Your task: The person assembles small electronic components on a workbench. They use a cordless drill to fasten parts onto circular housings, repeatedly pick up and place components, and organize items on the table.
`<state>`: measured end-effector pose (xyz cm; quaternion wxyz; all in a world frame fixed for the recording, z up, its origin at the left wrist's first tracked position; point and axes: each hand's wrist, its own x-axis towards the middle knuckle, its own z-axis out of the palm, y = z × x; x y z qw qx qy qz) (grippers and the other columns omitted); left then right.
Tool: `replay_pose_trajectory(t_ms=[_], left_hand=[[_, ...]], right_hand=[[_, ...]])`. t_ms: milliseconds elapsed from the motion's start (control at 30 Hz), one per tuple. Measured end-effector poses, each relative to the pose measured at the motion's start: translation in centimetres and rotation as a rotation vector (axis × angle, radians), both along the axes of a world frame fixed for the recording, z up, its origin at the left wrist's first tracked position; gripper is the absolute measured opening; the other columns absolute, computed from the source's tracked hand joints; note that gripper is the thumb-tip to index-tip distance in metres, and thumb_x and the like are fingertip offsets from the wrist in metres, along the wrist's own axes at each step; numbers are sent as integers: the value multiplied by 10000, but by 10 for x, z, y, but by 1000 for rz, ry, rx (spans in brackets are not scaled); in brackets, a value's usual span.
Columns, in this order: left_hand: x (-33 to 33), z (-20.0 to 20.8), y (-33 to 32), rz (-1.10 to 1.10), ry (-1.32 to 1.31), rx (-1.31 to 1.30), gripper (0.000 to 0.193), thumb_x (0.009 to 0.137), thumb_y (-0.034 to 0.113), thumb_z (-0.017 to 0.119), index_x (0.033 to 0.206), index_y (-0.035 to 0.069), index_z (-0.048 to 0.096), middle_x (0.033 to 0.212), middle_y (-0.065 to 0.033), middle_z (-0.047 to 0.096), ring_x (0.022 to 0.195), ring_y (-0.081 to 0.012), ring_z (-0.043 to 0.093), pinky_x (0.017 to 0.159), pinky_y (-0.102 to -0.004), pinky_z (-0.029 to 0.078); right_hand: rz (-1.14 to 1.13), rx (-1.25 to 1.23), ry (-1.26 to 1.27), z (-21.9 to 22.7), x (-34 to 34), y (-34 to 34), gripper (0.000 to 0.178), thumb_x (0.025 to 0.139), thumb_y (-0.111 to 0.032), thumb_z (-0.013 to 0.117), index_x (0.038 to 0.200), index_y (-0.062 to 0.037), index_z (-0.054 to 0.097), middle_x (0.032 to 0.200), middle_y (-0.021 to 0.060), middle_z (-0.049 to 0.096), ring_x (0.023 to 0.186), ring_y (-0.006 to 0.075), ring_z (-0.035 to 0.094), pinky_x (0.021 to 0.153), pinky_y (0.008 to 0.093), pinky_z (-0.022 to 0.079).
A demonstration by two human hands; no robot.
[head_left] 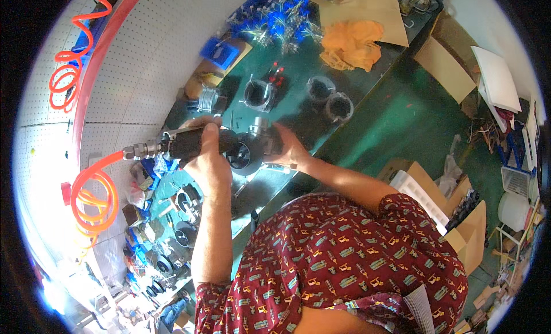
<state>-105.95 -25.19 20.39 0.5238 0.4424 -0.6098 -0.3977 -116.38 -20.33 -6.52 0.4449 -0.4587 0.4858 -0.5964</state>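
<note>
My left hand (210, 156) is wrapped round the black body of an air tool (186, 144), which has a metal hose fitting at its left end. From that fitting an orange air hose (100, 164) runs off to the left. A round black cup-shaped piece (244, 155) and a silver cylindrical part (259, 126) show at the tool's right end. My right hand (290, 149) is closed round the far side of this end, its fingertips partly hidden. Just beyond the hands, a dark ring-shaped part (259, 94) and a ribbed grey part (212, 99) rest on the green bench.
Two joined grey rings (338, 107), small red pieces (276, 75), a blue bin (220, 52), blue-tipped bundled parts (281, 18) and orange cloth (353, 44) lie on the bench. A white pegboard (138, 75) rises at left. Cardboard boxes (468, 236) stand at right.
</note>
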Motion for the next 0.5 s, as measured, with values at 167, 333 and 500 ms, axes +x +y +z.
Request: replay_pose_trajectory(t_ms=[167, 333, 500], left_hand=[[6, -8, 5, 37, -36, -37, 127, 867, 8, 611, 993, 22, 597, 955, -90, 661, 904, -188, 632, 869, -343, 518], [15, -9, 11, -4, -15, -60, 82, 862, 3, 612, 944, 10, 616, 914, -83, 664, 849, -178, 634, 823, -325, 524], [23, -11, 13, 3, -54, -65, 77, 870, -4, 603, 944, 10, 617, 914, -81, 660, 855, -174, 636, 817, -318, 525]], right_hand=[[21, 9, -132, -2, 15, 0, 1035, 604, -324, 909, 1440, 10, 398, 1291, 209, 588, 1157, 358, 602, 1039, 417, 452], [-20, 4, -64, 0, 30, 9, 1017, 607, -295, 899, 1442, 0, 398, 1267, 214, 601, 1140, 373, 607, 1029, 429, 455], [-48, 8, 38, -2, 39, 13, 1022, 615, -305, 893, 1452, -6, 387, 1288, 222, 590, 1156, 398, 591, 1033, 442, 445]])
